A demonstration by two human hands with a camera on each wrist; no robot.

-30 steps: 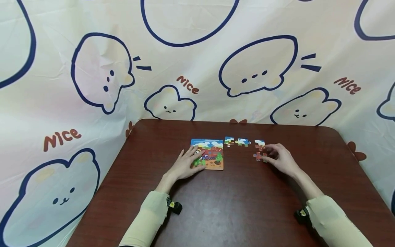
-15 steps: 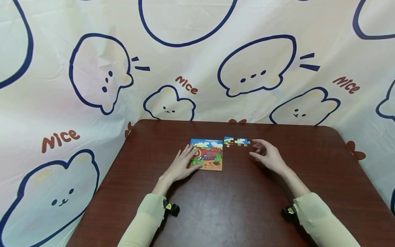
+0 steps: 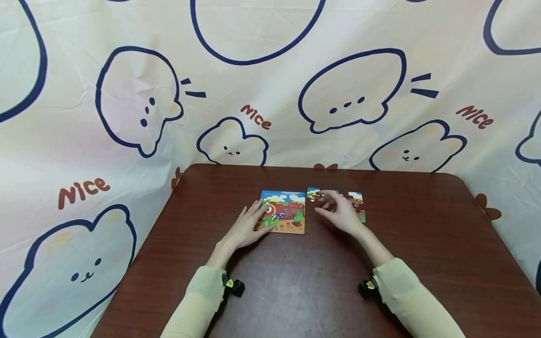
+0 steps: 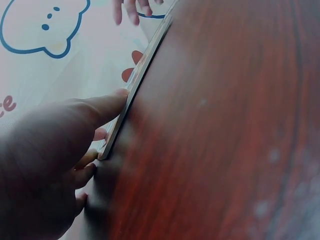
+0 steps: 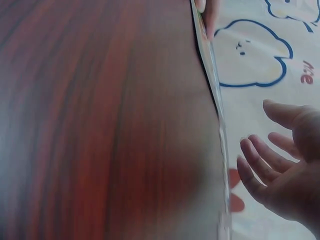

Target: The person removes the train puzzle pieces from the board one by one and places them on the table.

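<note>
A square picture puzzle (image 3: 289, 213) of a red train lies flat on the table. Across its left side rests my left hand (image 3: 241, 230), fingers spread; the left wrist view shows the thumb of that hand (image 4: 55, 145) against the edge of the board (image 4: 120, 122). My right hand (image 3: 342, 216) hovers just right of the puzzle, fingers bent and parted, with nothing seen between them; in the right wrist view this hand (image 5: 285, 160) is off the table. One loose piece (image 3: 313, 193) shows beyond its fingertips, another is partly covered by them, and further pieces (image 3: 356, 196) lie behind the hand.
The brown table (image 3: 270, 291) stands against a pale cloth (image 3: 279, 89) printed with blue-outlined cartoon figures and the word "Nice". Dark devices are strapped at both wrists, the left (image 3: 234, 286) and the right (image 3: 367, 287).
My right hand has moved left from the right-hand pieces to beside the puzzle, uncovering those pieces and covering part of the middle one. My left hand has slid slightly left on the board.
</note>
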